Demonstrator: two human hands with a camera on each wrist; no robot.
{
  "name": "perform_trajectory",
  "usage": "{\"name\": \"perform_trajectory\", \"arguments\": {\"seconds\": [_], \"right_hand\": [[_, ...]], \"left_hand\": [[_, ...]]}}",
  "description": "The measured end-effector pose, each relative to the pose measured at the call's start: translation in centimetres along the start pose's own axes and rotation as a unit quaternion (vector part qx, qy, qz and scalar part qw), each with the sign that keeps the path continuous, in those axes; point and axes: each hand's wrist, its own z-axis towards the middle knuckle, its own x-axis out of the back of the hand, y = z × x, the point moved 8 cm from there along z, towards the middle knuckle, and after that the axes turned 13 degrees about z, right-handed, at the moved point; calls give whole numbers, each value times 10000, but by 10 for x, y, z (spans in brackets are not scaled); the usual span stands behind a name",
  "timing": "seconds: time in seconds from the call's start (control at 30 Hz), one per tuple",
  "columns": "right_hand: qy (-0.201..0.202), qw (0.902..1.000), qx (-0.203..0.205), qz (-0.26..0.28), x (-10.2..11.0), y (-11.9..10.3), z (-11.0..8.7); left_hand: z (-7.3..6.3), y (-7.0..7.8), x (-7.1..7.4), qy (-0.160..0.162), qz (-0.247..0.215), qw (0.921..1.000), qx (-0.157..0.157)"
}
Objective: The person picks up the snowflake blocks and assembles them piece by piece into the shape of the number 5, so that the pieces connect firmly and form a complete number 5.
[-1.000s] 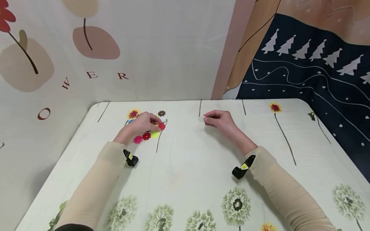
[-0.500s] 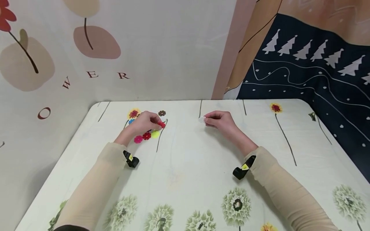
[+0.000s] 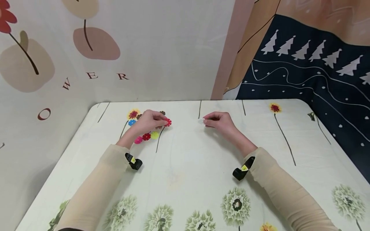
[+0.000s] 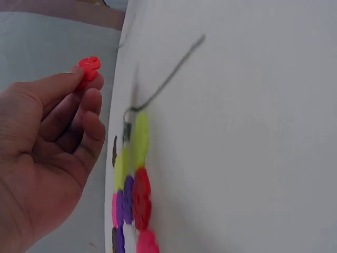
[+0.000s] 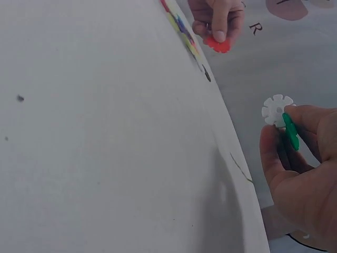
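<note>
Well, my left hand [image 3: 148,123] pinches a red notched disc [image 3: 169,122] above the bench [image 3: 188,170], my right hand [image 3: 221,122] a white disc [image 5: 275,110] with a green disc [image 5: 291,135] edge-on against it — I'd best grip rims lightly, leaving the notches uncovered.

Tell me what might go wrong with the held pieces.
The left hand pinches the red piece by one edge, so it might slip and land among the other pieces.

The right hand holds a white piece with a green piece against it; if not firmly joined, they might part.
</note>
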Motion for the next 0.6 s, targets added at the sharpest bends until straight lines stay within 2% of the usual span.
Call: {"name": "perform_trajectory", "arguments": {"seconds": [0.3,0.43,0.6], "right_hand": [[-9,10000,-12,-9,8,3,-4],[-34,10000,2,77,9,4,-5],[-173,9997,83,-168,4,3,-4]], "left_hand": [[1,30,-14,-61,-412,9979,-487],[0,40,-19,-109,-647,9964,-534],[3,50,-25,-239,-1090,9923,-539]]}}
